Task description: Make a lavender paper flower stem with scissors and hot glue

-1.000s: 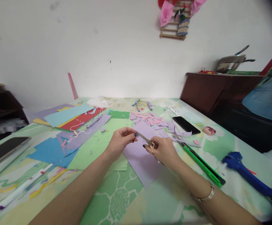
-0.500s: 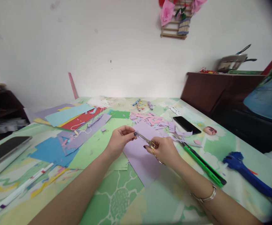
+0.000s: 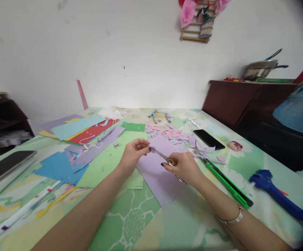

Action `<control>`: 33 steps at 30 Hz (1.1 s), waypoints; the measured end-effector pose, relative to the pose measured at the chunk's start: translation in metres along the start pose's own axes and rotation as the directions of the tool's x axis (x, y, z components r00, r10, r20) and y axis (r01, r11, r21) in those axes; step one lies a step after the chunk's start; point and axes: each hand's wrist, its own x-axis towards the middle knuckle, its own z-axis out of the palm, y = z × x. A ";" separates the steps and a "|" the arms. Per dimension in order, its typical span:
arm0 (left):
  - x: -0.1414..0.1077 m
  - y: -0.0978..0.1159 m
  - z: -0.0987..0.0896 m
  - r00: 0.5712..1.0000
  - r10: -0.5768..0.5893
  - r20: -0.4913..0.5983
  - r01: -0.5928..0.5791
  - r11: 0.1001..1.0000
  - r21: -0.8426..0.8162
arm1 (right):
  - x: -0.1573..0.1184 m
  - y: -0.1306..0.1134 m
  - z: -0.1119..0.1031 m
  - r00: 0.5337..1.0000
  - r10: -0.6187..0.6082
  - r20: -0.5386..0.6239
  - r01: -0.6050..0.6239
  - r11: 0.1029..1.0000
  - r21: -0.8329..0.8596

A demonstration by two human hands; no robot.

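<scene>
My right hand (image 3: 184, 167) is closed round the handles of small scissors (image 3: 164, 157), whose blades point left toward my other hand. Between thumb and fingers, my left hand (image 3: 136, 151) pinches a small purple paper piece (image 3: 153, 150) at the blade tips. Both hands are above a purple sheet (image 3: 160, 181), which lies partly over light green paper (image 3: 109, 160). Pink and purple paper scraps (image 3: 168, 133) are heaped just beyond the hands.
A green cutter (image 3: 227, 183), a black phone (image 3: 209, 138) and a blue glue gun (image 3: 279, 195) lie to the right. At the left are coloured sheets (image 3: 75, 127), blue paper (image 3: 60, 167), a white stick (image 3: 23, 212) and another dark device (image 3: 7, 167).
The view has shifted very slightly. My hands keep nearly the same position, with the scissors still at the small purple piece.
</scene>
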 end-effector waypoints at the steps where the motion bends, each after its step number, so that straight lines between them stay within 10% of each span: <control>1: 0.000 0.000 0.000 1.000 0.005 -0.007 -0.005 1.000 0.010 | 0.000 0.000 0.000 1.000 -0.002 0.007 0.002 1.000 0.005; 33: 0.002 0.005 -0.004 0.993 0.090 0.072 -0.101 0.982 0.160 | 0.002 0.005 -0.005 0.997 -0.003 0.072 0.015 0.987 -0.162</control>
